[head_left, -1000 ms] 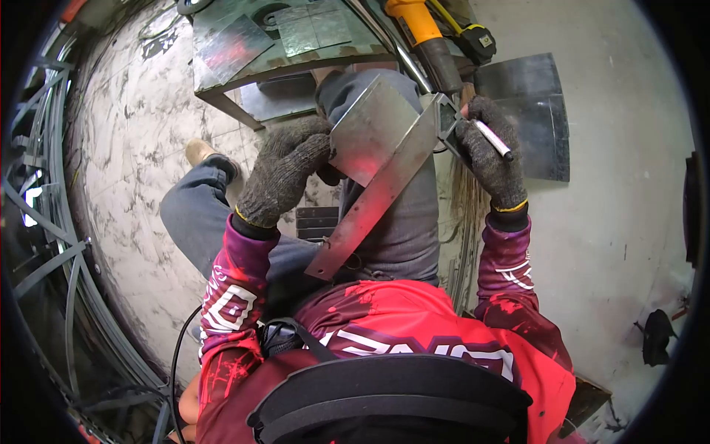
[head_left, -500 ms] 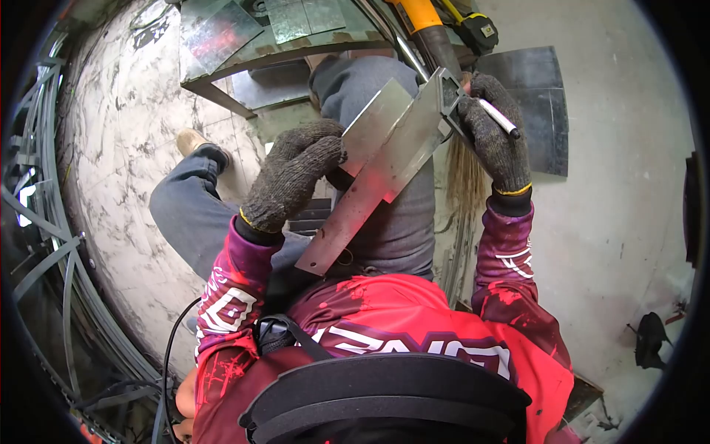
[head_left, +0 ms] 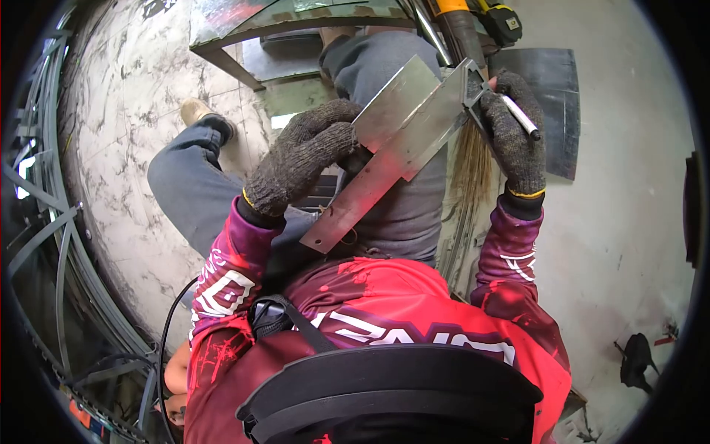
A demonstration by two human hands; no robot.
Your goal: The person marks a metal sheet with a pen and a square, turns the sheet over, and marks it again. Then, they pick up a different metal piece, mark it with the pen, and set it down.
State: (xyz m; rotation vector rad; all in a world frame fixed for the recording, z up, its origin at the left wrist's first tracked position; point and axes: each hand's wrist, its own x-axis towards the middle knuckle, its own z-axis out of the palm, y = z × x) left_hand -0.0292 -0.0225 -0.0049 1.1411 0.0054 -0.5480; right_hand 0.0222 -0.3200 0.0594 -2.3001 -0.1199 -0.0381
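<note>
My left hand (head_left: 307,155), in a dark knitted glove, pinches the left edge of a silver sheet-metal piece (head_left: 396,107) above my leg. The piece has a wide flat plate and a longer strip running down to the lower left, with a small hole near its end. My right hand (head_left: 518,140), gloved the same way, is closed at the upper right end, where a dark angular metal frame (head_left: 474,83) shows. A white marker (head_left: 520,116) with a dark tip lies across its fingers, tip toward the lower right. The right fingertips are partly hidden.
Ahead stands a low metal-framed table (head_left: 296,29). A yellow-and-black tape measure (head_left: 504,24) and an orange-handled tool (head_left: 458,33) lie beside it. Right of them is a dark sheet (head_left: 558,111) on the floor; a straw broom (head_left: 473,163) lies nearer. Metal strips (head_left: 66,244) line the left.
The view has shifted, so the table sits higher in the frame. Both hands and the metal piece appear slightly further up and right, their grip unchanged.
</note>
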